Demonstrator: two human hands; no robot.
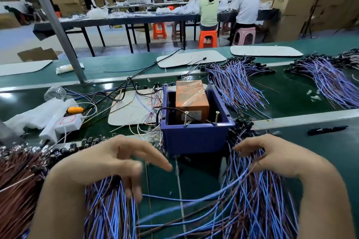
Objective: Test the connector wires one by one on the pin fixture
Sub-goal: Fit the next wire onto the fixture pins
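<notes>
At 7 o'clock the left hand [108, 161], blurred, hangs loose-fingered over the left pile [108, 209] of wires. At 5 o'clock the right hand [275, 159] curls into the right pile [252, 200]. I cannot tell whether either grips a wire. This looks like picking the next wire. It must then meet the pins [186, 118] on the fixture [194, 137] at 12 o'clock.

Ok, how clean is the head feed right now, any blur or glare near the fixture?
Head view: motion blur smears the left hand and the loose wires below it; the right hand is sharper. Head view: the blue fixture box and its two screws are crisp. Head view: lamp glare on the green belt at left; the wide lens bows the belt rails.
</notes>
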